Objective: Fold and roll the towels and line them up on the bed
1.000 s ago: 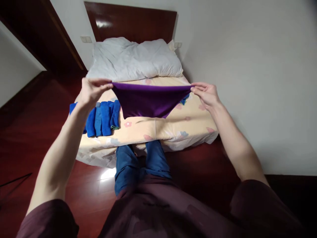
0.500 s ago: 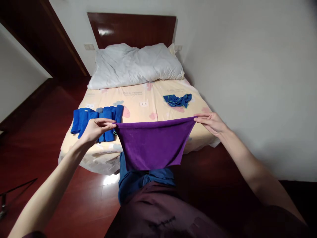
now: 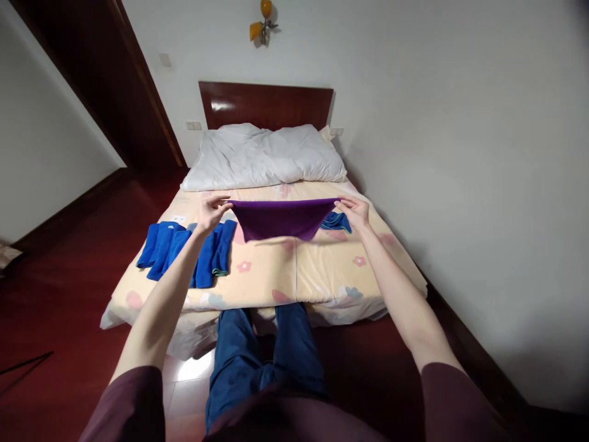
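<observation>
Part of the small blue cloth (image 3: 339, 223) is out of sight here, tucked behind the right end of the purple cloth (image 3: 283, 220) and the fingers there. The left forearm (image 3: 172, 288) cuts across the row of blue rolled cloths (image 3: 159, 245), masking some of them, and the purple cloth's lower edge is blurred; whether it brushes the sheet (image 3: 267, 282), I can't tell.

And there's the grip: left hand (image 3: 211, 213) pinching one upper corner between thumb and fingers, right hand (image 3: 355, 213) pinching the other, top edge pulled taut between them, cloth spread out over the bed!

Beyond it lies a pale quilt (image 3: 267, 156) against the dark headboard (image 3: 271, 104), with a lamp (image 3: 256, 31) above on the wall.
</observation>
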Tool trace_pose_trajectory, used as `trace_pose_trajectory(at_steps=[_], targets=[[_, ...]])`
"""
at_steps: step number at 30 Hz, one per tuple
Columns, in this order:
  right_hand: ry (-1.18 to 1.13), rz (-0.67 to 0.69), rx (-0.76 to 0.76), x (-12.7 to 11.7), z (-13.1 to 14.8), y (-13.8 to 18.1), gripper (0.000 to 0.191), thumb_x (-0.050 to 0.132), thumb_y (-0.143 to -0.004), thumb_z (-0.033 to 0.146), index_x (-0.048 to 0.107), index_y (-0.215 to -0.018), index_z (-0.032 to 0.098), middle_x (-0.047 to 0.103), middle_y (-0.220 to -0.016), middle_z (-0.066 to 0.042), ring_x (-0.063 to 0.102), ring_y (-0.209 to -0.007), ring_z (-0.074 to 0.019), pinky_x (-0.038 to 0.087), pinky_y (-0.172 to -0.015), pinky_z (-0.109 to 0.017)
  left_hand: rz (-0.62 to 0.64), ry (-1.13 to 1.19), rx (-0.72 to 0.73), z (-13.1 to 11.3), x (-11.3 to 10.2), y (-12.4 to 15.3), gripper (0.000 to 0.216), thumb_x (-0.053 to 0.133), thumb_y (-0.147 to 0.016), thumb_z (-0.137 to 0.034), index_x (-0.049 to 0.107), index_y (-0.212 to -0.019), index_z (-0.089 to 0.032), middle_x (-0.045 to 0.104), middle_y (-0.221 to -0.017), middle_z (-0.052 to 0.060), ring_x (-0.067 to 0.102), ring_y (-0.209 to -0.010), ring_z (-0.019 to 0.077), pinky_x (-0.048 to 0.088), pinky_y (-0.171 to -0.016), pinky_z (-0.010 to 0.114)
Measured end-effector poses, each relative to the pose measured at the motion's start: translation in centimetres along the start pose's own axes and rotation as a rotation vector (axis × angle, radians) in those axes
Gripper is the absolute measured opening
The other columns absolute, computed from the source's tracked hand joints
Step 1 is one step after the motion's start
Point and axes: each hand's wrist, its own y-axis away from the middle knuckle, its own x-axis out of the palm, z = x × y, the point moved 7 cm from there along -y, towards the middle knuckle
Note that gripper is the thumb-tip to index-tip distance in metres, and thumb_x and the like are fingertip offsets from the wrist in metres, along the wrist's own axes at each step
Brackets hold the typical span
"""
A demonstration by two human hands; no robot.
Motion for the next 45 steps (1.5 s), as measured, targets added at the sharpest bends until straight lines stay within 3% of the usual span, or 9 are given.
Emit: trace_pose_trajectory(at_steps=[5, 8, 11, 13, 16, 24, 30, 35, 45], targets=[[0.085, 0.068, -0.022, -0.3, -3.8, 3.1, 0.058, 0.089, -0.060, 0.055, 0.077, -0.099, 0.013, 0.080, -0.098, -0.014, 0.076, -0.089, -0.0220, 0.062, -0.086, -0.035, -0.020, -0.169, 0.011, 4.0, -0.1, 4.0, 0.053, 0.075, -0.076, -0.057, 0.080, -0.106, -0.014, 0.079, -0.099, 0.012, 0.070, -0.087, 0.0210, 0.052, -0.080, 0.030], [0.136, 0.097, 0.085, -0.3, -9.6, 8.9, 0.048, 0.087, -0.060, 0.053, 0.077, -0.088, 0.016, 0.080, -0.099, -0.015, 0.076, -0.091, -0.0243, 0.062, -0.089, -0.038, 0.072, -0.243, -0.119, 9.2, 1.4, 10.2, 0.051, 0.071, -0.080, -0.054, 0.079, -0.111, -0.015, 0.078, -0.105, 0.011, 0.070, -0.093, 0.0241, 0.053, -0.088, 0.034], [0.238, 0.128, 0.341, 0.1, -16.6, 16.8, 0.034, 0.085, -0.061, 0.049, 0.072, -0.072, 0.020, 0.080, -0.094, -0.014, 0.076, -0.093, -0.0289, 0.061, -0.092, -0.043, 0.197, -0.307, -0.411, 15.4, 3.4, 18.1, 0.045, 0.070, -0.080, -0.044, 0.076, -0.116, -0.018, 0.078, -0.105, 0.009, 0.072, -0.100, 0.0284, 0.054, -0.091, 0.036], [0.264, 0.151, 0.431, 0.5, -19.9, 21.4, 0.029, 0.086, -0.059, 0.044, 0.067, -0.062, 0.022, 0.078, -0.077, -0.011, 0.076, -0.080, -0.0323, 0.063, -0.083, -0.048, 0.248, -0.325, -0.505, 18.1, 4.6, 22.6, 0.040, 0.073, -0.073, -0.033, 0.076, -0.111, -0.018, 0.078, -0.089, 0.008, 0.074, -0.091, 0.0318, 0.056, -0.086, 0.039], [0.272, 0.164, 0.490, 0.9, -22.6, 25.1, 0.025, 0.084, -0.061, 0.040, 0.063, -0.060, 0.026, 0.075, -0.069, -0.006, 0.076, -0.077, -0.0330, 0.062, -0.081, -0.048, 0.217, -0.321, -0.634, 20.6, 5.4, 26.7, 0.041, 0.073, -0.074, -0.032, 0.072, -0.112, -0.016, 0.079, -0.090, 0.010, 0.076, -0.094, 0.0315, 0.057, -0.088, 0.039], [0.305, 0.102, 0.561, -0.6, -23.1, 24.3, 0.033, 0.083, -0.057, 0.043, 0.055, -0.067, 0.027, 0.073, -0.074, -0.004, 0.076, -0.086, -0.0316, 0.062, -0.079, -0.042, 0.180, -0.295, -0.724, 22.1, 5.0, 26.4, 0.032, 0.066, -0.080, -0.037, 0.071, -0.104, -0.017, 0.080, -0.095, 0.011, 0.076, -0.101, 0.0286, 0.058, -0.091, 0.037], [0.298, 0.212, 0.603, -2.6, -22.3, 26.2, 0.043, 0.088, -0.049, 0.047, 0.053, -0.066, 0.027, 0.069, -0.066, -0.001, 0.074, -0.077, -0.0310, 0.061, -0.071, -0.043, 0.305, -0.225, -0.713, 22.1, 4.0, 29.1, 0.037, 0.069, -0.075, -0.037, 0.073, -0.103, -0.014, 0.080, -0.090, 0.009, 0.076, -0.093, 0.0252, 0.059, -0.085, 0.033], [0.304, 0.270, 0.640, -2.2, -22.6, 26.7, 0.041, 0.090, -0.049, 0.045, 0.057, -0.066, 0.026, 0.070, -0.067, -0.002, 0.074, -0.074, -0.0313, 0.061, -0.066, -0.043, 0.404, -0.248, -0.735, 22.7, 4.3, 30.1, 0.033, 0.074, -0.072, -0.039, 0.074, -0.095, -0.016, 0.080, -0.085, 0.007, 0.077, -0.094, 0.0273, 0.058, -0.083, 0.033], [0.581, 0.241, 0.564, 2.0, -27.0, 17.6, 0.025, 0.085, -0.068, 0.026, 0.066, -0.083, 0.019, 0.075, -0.089, -0.007, 0.073, -0.096, -0.0258, 0.056, -0.090, -0.036, 0.331, -0.445, -0.704, 24.1, 7.5, 24.8, 0.031, 0.064, -0.091, -0.039, 0.065, -0.113, -0.017, 0.079, -0.098, 0.012, 0.076, -0.097, 0.0280, 0.054, -0.087, 0.034]])
